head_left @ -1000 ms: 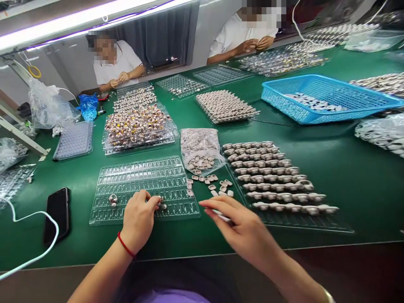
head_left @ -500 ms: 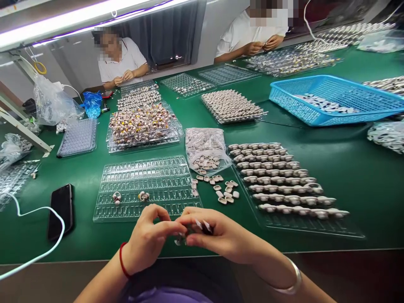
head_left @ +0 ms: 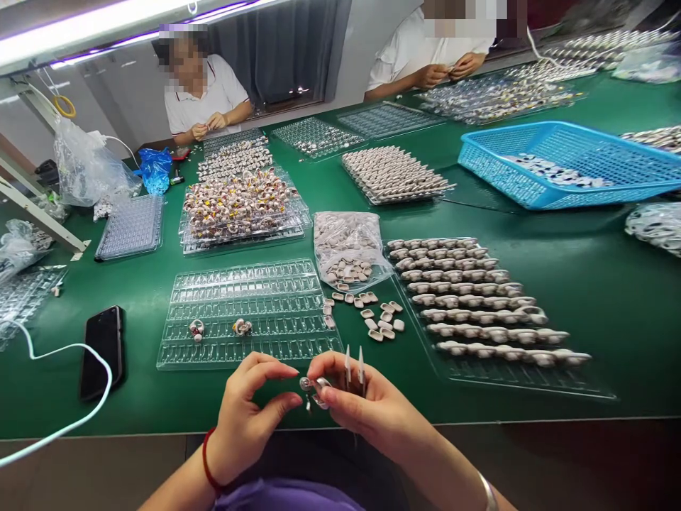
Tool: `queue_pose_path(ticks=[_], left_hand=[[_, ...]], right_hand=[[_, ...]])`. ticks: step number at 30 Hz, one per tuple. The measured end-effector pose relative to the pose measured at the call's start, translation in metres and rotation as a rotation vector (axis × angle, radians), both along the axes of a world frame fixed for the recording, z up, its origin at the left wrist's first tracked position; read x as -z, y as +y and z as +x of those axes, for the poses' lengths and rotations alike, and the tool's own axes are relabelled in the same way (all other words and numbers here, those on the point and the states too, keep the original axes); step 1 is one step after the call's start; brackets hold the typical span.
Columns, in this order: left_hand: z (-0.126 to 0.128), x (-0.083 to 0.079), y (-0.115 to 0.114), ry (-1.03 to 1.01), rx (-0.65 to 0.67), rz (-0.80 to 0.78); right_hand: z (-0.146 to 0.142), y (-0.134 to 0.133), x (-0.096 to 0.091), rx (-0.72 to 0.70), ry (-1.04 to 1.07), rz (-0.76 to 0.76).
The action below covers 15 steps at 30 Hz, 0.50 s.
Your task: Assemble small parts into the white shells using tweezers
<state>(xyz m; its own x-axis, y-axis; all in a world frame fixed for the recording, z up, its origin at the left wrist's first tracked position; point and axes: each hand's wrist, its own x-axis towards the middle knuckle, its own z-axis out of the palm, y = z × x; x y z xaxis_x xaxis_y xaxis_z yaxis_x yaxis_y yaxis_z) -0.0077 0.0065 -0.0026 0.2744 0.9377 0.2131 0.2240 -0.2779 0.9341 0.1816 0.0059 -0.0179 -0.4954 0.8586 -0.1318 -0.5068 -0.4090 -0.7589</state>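
Observation:
My left hand (head_left: pixel 250 411) and my right hand (head_left: pixel 367 408) meet near the table's front edge, both pinching one small silvery part (head_left: pixel 313 389) between thumbs and forefingers. White tweezers (head_left: pixel 354 365) stick up from my right hand. Just beyond my hands lies a clear plastic tray (head_left: pixel 250 312) holding two small assembled parts (head_left: pixel 242 327) in its pockets. Loose beige shells (head_left: pixel 372 319) lie scattered to the tray's right, below an open plastic bag (head_left: pixel 345 248) of more shells.
A tray of rowed beige parts (head_left: pixel 479 305) lies to the right, with a blue basket (head_left: pixel 564 163) behind it. A black phone (head_left: pixel 102 351) and white cable (head_left: pixel 58 426) are on the left. Two people in white shirts work across the green table (head_left: pixel 611 305), among more filled trays.
My left hand left the clear tray, where a second small part now sits. Both hands came together near the front edge around one small part, and the tweezers now point upward.

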Motion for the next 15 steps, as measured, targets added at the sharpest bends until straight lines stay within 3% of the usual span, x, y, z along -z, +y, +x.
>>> queue_pose_path(ticks=[8, 12, 15], left_hand=[[0.003, 0.003, 0.002, -0.140, 0.046, -0.238], [0.002, 0.002, 0.002, -0.176, 0.058, -0.304], [0.003, -0.001, 0.001, -0.163, 0.023, -0.252]], right_hand=[[0.001, -0.003, -0.002, 0.013, -0.042, 0.049], [0.000, -0.007, -0.002, 0.133, -0.204, 0.183], [-0.004, -0.012, 0.000, 0.257, -0.297, 0.240]])
